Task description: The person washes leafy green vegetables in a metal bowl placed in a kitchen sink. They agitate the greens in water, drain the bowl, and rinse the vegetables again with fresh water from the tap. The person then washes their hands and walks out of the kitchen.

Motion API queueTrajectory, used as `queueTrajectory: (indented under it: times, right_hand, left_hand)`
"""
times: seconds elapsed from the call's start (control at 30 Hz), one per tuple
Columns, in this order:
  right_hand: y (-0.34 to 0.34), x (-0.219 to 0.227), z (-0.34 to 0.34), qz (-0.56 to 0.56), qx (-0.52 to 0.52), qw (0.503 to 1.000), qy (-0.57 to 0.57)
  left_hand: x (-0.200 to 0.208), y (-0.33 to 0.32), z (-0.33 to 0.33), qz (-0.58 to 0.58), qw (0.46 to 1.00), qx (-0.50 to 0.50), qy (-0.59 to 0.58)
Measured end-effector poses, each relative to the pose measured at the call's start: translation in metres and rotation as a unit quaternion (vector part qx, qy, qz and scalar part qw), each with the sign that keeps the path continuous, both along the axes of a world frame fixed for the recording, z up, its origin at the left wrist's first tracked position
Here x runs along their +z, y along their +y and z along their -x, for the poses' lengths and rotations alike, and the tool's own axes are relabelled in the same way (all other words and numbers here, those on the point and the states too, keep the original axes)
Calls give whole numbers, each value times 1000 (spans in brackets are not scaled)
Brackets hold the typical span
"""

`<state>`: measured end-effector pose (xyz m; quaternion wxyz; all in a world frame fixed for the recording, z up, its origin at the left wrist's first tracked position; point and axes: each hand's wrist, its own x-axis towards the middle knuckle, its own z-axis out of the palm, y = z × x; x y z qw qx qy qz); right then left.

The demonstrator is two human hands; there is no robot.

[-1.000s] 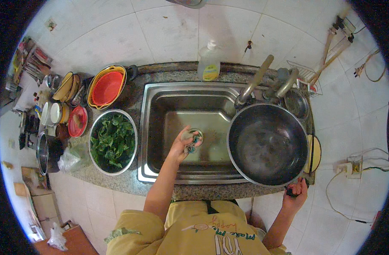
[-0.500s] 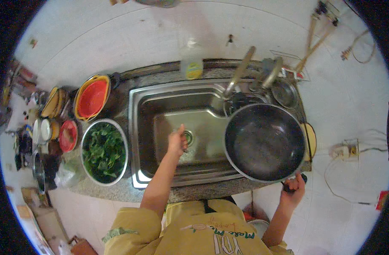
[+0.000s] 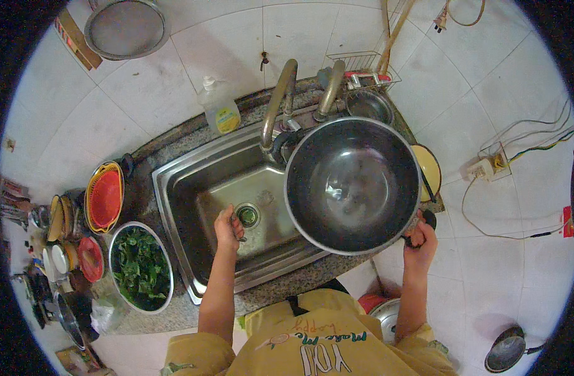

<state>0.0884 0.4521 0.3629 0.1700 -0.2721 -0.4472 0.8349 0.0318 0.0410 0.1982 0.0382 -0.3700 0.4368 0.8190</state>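
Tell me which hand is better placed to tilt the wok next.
Probably the right hand: it grips the wok handle. The left hand is over the sink, apart from the wok.

Left forearm (image 3: 217, 291) bare, reaching forward from lower edge, near vertical in view. Left hand (image 3: 226, 227) partly curled, edge-on, inner side hidden; exact grip unclear. Right forearm (image 3: 413, 297) bare, also reaching forward, near vertical, elbow bent. Right hand (image 3: 421, 240) curled into a closed grip, roughly in line with its forearm. Hands well apart.
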Motion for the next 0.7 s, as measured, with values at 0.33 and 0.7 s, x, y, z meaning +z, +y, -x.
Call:
queueTrajectory:
  times: [0.33, 0.7]
  right_hand:
    - [44, -33, 49, 4, 71, 997, 19]
    - [54, -48, 62, -118, 105, 985, -69]
  left_hand:
    - [-15, -16, -17, 44, 998, -24, -28]
    - [-6, -29, -22, 126, 992, 0, -22]
